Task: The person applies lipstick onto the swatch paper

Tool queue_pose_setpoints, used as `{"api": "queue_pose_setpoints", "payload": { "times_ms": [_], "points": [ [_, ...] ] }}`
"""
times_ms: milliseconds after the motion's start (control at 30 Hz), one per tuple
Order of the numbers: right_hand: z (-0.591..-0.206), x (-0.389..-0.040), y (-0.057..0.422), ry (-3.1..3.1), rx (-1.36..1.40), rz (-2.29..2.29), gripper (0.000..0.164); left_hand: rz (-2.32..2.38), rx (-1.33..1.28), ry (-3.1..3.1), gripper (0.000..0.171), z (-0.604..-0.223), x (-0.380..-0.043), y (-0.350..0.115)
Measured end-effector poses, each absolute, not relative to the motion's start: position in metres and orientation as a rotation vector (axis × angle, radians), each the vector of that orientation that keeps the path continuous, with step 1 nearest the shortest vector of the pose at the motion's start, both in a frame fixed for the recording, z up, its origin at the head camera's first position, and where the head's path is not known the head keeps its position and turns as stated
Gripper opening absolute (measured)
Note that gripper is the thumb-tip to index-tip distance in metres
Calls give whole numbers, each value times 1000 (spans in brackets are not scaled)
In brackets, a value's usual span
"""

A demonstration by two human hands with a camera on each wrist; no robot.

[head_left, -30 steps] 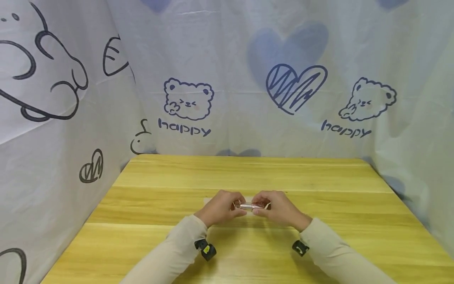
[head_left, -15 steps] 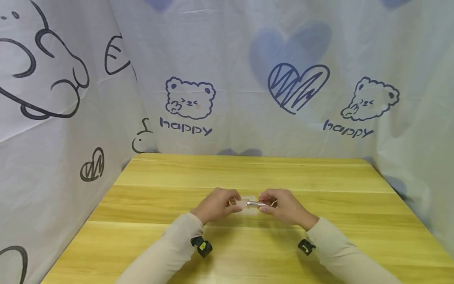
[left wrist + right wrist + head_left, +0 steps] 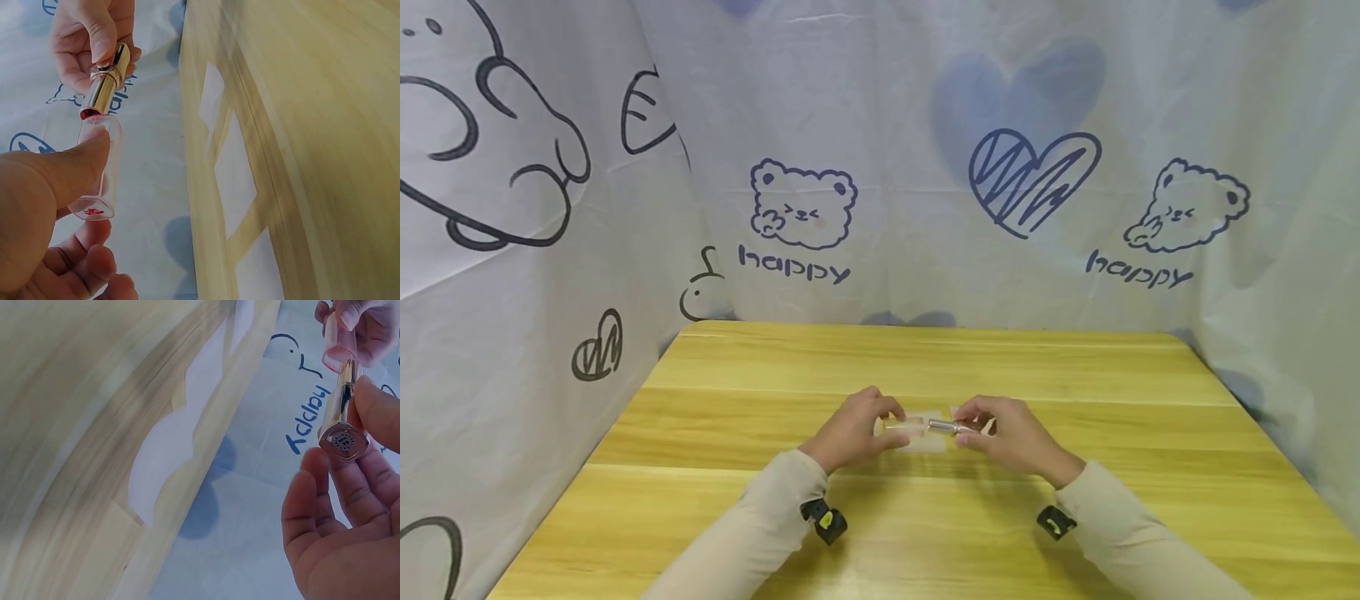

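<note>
My left hand (image 3: 856, 432) pinches a clear, pinkish lipstick cap (image 3: 114, 165) between thumb and fingers. A small red mark shows at the cap's closed end. Facing it, my right hand (image 3: 1013, 435) grips a lipstick (image 3: 340, 419) by its shiny base, which has a round printed label on its end. The bare metal tube of the lipstick, with a red tip (image 3: 89, 114), points toward the cap's mouth. In the head view a small gap separates cap and tube. Both are held above the table, roughly level.
White paper pieces (image 3: 234, 175) lie flat on the wooden table (image 3: 880, 533), beneath and behind the hands. A pale curtain (image 3: 880, 167) with bear and heart drawings hangs around the back and sides.
The hands have drawn apart: the left moved slightly left, the right moved right. The cap has come off the lipstick, baring its metal tube.
</note>
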State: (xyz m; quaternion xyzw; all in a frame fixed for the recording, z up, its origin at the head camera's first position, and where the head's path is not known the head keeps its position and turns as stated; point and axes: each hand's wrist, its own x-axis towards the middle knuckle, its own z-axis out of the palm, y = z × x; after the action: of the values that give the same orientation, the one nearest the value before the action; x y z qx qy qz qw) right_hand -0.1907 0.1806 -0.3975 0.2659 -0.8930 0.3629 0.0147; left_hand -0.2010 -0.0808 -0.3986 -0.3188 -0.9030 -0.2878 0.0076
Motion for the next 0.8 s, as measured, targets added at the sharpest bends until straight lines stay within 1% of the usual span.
{"api": "queue_pose_setpoints", "payload": {
  "times_ms": [333, 800],
  "points": [
    [-399, -187, 186, -2769, 708, 1206, 20, -895, -1014, -2803, 25, -407, -203, -77],
    [-405, -189, 190, -2736, 552, 1292, 18, -1017, -1016, -2859, 23, -416, -197, -69]
  ]
}}
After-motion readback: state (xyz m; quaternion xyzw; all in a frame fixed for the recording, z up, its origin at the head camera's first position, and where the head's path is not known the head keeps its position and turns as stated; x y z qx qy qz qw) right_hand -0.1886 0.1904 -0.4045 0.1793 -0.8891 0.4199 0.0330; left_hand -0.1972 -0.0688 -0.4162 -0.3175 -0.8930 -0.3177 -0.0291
